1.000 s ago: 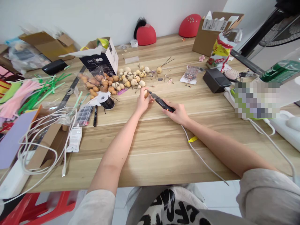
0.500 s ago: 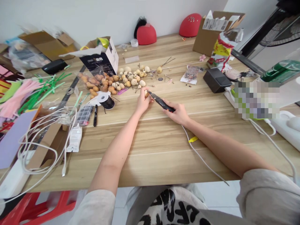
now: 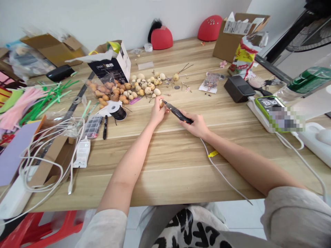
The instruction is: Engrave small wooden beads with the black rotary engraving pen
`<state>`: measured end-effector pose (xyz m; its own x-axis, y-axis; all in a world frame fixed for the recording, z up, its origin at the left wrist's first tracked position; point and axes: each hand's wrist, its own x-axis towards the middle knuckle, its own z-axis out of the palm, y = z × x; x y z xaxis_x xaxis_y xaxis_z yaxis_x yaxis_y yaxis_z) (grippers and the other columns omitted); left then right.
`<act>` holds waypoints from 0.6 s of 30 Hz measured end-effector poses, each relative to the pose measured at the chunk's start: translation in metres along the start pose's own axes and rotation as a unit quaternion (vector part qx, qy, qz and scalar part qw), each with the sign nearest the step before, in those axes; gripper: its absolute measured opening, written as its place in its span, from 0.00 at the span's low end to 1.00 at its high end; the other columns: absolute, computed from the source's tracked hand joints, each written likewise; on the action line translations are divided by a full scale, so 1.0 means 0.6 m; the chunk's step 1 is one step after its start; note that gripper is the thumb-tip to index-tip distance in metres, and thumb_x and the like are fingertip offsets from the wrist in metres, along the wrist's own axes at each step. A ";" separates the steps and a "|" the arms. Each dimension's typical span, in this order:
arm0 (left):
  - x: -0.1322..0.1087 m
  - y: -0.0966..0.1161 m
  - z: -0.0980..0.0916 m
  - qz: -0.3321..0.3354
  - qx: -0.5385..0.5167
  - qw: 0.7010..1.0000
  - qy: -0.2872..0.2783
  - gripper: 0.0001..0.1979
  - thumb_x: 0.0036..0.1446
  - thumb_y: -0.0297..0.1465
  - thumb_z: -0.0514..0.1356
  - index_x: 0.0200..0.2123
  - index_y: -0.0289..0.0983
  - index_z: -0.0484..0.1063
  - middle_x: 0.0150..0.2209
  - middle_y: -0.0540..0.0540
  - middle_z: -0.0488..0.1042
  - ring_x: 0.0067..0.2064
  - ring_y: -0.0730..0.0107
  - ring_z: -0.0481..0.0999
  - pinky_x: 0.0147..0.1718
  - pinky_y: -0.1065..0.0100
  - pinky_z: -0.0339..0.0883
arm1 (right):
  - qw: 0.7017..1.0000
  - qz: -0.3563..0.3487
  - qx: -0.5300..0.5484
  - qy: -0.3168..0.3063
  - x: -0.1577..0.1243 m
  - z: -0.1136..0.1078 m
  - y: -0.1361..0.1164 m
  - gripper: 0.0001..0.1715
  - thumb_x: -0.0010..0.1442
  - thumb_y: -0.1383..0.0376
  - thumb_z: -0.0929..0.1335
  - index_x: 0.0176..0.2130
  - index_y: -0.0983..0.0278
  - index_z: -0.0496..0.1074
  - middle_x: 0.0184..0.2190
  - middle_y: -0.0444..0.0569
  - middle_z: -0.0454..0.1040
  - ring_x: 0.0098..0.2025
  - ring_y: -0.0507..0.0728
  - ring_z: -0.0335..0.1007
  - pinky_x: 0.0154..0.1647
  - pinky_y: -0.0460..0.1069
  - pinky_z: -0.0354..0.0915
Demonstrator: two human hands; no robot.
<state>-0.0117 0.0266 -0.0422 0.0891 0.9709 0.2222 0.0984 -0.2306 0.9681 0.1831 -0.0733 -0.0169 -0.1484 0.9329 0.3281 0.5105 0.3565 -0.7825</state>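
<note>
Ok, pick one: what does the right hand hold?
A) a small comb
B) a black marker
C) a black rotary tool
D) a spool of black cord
C: the right hand wraps around the black rotary tool, its tip pointing at the small tan gourd in the left hand.

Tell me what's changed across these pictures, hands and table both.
Nothing was taken up or let go: the left hand holds the small gourd at the tip of the rotary tool in the right hand, with no clear shift. At the far right, the pixelated patch has shrunk, uncovering a green-edged device with a lit screen. The heap of gourds stayed as it was.
</note>
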 end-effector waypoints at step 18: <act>0.000 0.002 0.000 -0.001 0.004 1.000 -0.003 0.19 0.60 0.40 0.63 0.52 0.44 0.64 0.40 0.48 0.75 0.30 0.77 0.77 0.29 0.73 0.74 | 1.000 -0.005 -0.010 0.009 -0.002 0.001 -0.002 0.28 0.55 0.65 0.70 0.56 0.62 0.77 0.55 0.49 0.78 0.52 0.66 0.78 0.53 0.53 0.73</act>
<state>-0.0116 0.0265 -0.0411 0.0945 0.9710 0.2194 0.1068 -0.2290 0.9675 0.1818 -0.0748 -0.0166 -0.1378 0.9279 0.3463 0.5264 0.3648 -0.7680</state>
